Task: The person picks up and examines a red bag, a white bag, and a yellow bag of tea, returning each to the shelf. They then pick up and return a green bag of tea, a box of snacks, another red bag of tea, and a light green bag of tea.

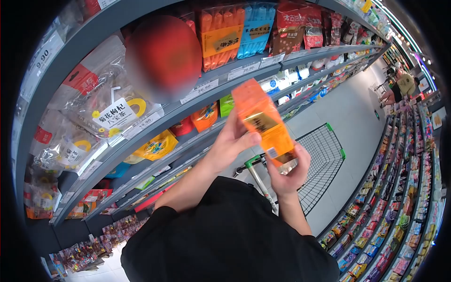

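An orange snack packet (264,121) with a gold window and dark printed characters is held up, tilted, in front of my chest. My left hand (233,139) grips its left side, the thumb lying across the front. At the lower right end, my right hand (290,170) is closed around the packet's corner. Behind the hands stands a wire shopping cart (324,152) with green corners and a green-trimmed handle (254,160).
Curved in the view, a grey shelf (188,96) on the left carries similar orange packets (221,35), blue packets (256,30) and clear tea bags (115,115). A blurred red shape (162,58) covers part of it. Snack shelves (376,211) line the right; a person (405,83) is farther down the aisle.
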Tool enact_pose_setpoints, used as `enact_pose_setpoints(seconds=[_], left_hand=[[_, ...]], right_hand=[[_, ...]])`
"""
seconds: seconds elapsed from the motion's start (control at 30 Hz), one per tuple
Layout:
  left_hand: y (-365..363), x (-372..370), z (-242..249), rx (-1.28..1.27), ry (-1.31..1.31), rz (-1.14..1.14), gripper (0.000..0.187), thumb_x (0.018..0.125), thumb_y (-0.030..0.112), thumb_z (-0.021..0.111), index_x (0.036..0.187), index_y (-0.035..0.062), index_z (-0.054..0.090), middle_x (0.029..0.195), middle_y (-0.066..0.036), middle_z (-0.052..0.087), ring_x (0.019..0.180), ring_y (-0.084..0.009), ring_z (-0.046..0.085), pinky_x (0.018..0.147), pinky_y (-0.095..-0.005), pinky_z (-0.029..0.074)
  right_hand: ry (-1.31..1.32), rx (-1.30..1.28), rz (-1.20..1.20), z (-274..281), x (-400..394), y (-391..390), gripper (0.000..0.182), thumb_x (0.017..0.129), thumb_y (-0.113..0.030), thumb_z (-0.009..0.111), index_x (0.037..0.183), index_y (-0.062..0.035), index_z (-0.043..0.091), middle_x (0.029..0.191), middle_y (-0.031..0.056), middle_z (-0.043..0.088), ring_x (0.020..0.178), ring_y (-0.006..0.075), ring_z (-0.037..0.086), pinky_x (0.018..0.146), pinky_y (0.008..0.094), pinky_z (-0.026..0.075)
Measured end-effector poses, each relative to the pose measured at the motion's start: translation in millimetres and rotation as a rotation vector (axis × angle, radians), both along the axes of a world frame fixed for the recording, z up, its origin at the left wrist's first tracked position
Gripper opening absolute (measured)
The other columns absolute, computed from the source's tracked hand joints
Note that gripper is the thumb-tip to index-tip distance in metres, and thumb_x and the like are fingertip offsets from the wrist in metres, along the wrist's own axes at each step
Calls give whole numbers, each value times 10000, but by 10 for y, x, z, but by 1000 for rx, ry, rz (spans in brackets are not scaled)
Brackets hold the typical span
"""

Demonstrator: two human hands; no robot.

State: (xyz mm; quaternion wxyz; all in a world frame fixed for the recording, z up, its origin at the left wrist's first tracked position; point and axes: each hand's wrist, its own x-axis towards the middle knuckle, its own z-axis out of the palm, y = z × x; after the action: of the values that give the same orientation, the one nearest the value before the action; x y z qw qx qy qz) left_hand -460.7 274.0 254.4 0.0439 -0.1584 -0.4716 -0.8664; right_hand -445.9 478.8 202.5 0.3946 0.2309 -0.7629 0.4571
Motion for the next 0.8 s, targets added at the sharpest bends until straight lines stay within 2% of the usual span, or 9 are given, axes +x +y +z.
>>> enact_pose_setpoints(seconds=[0.07,0.27,0.5,0.57,0.63,0.67,0.7,0.77,0.8], left_hand=[[-26,-6,-74,93,-32,-91,762,1026,229,767,1640,15,371,1551,-125,571,1423,-234,564,1207,-423,444],[-129,15,-42,412,-108,-268,689,1113,472,548,1604,3,432,1582,-151,565,1445,-269,569,1208,-449,458],[-312,-54,-179,311,-62,-53,542,1051,323,678,1470,12,532,1454,-151,622,1307,-219,631,1122,-410,499],[-345,-79,-201,146,87,41,508,963,189,765,1397,22,560,1386,-135,638,1227,-185,643,1060,-378,518],[-353,7,141,-90,289,133,744,850,116,844,1513,2,529,1391,-138,659,1310,-200,634,1086,-395,520],[-392,-31,258,-239,457,171,854,786,104,901,1551,1,539,1496,-180,634,1397,-271,622,1136,-443,505],[-437,-140,493,-384,751,266,895,747,202,945,1538,8,575,1578,-208,588,1438,-350,607,1180,-515,474],[-469,-108,794,-670,986,439,910,763,391,933,1527,28,597,1575,-204,587,1447,-400,584,1231,-573,412],[-523,-58,966,-708,994,464,916,748,324,947,1523,-3,585,1563,-227,594,1447,-415,583,1228,-572,416]], right_hand=[[200,114,-26,92,62,-169,829,690,-41,959,1431,-41,587,1370,199,628,1237,382,640,1098,508,508],[210,291,-26,173,300,-504,606,751,-147,935,1318,-123,723,1425,136,633,1313,351,621,1214,596,397],[65,263,100,397,197,-531,755,741,-167,951,1411,-1,645,1479,235,597,1354,421,597,1183,555,450],[-17,173,15,532,146,-607,871,746,-134,965,1499,10,552,1518,275,555,1386,467,575,1157,525,479],[-37,149,25,608,92,-636,908,854,-294,913,1581,-4,454,1580,255,515,1429,441,553,1181,512,472],[-360,-191,276,648,92,-642,957,843,-242,927,1622,-31,413,1641,208,462,1481,387,508,1216,506,446],[-689,-530,530,681,86,-669,1016,832,-190,942,1663,-58,372,1703,161,410,1532,333,463,1251,499,419],[-647,-550,625,775,-34,-773,963,874,-258,872,1667,-62,361,1708,156,400,1544,332,446,1265,501,397],[-617,-575,713,843,-137,-833,918,916,-326,801,1671,-67,349,1713,151,389,1555,331,428,1279,503,376]])
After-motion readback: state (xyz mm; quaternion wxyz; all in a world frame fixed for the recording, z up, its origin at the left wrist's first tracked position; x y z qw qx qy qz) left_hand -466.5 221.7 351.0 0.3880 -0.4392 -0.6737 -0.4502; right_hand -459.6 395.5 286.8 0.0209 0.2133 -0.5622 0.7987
